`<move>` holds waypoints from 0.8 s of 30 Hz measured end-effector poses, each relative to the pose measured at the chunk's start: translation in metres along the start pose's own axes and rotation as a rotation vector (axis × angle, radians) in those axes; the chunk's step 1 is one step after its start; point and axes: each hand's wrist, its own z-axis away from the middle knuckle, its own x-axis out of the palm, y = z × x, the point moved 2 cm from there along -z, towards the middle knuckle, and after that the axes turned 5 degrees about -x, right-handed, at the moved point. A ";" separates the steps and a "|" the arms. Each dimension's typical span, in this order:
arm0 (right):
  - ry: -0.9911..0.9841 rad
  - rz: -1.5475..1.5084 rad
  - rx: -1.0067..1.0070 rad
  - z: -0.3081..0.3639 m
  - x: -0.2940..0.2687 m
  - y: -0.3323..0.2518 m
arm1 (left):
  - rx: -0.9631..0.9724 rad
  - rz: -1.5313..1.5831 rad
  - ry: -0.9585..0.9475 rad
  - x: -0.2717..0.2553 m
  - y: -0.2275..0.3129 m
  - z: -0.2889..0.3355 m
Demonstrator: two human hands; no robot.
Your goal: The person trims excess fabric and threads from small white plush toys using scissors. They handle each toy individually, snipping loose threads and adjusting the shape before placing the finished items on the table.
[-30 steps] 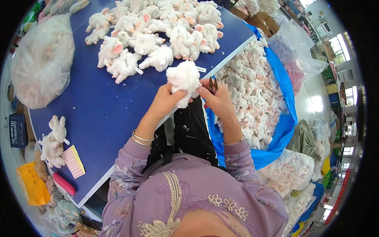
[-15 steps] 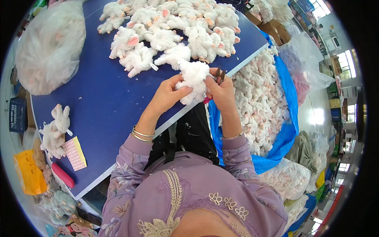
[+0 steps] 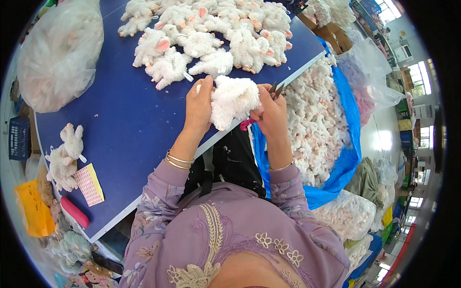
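Between my hands, above the table's near edge, is a fluffy white plush toy skin (image 3: 232, 102). My left hand (image 3: 198, 105) is closed on its left side, thumb and fingers pinching the fabric. My right hand (image 3: 272, 110) grips the toy's right side and also holds small dark thread snips (image 3: 276, 90), whose blades point up and away past the fingers. Something pink, partly hidden, shows just below the right fingers. Past my hands, a pile of similar white plush skins (image 3: 201, 43) with pink ears and feet covers the far part of the table.
The blue table (image 3: 129, 129) has a pale edge. On its left lie two plush pieces (image 3: 65, 158), a sticker sheet (image 3: 90, 185) and a pink case (image 3: 75, 212). A clear bag (image 3: 60, 62) sits far left. At right, a blue sack (image 3: 354, 139) holds many plush pieces.
The plush has been turned and spread wider between my hands. My left hand has shifted left and become more upright; the snips have tilted to the right.
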 end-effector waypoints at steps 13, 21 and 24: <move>-0.097 -0.093 0.054 -0.021 0.008 -0.013 | -0.141 0.036 -0.174 -0.004 0.012 0.010; -0.082 0.248 -0.180 -0.007 -0.003 0.012 | 0.032 0.052 -0.078 -0.022 0.012 -0.002; -0.020 0.053 -0.215 -0.014 -0.018 -0.006 | 0.147 0.055 0.057 -0.028 0.028 -0.007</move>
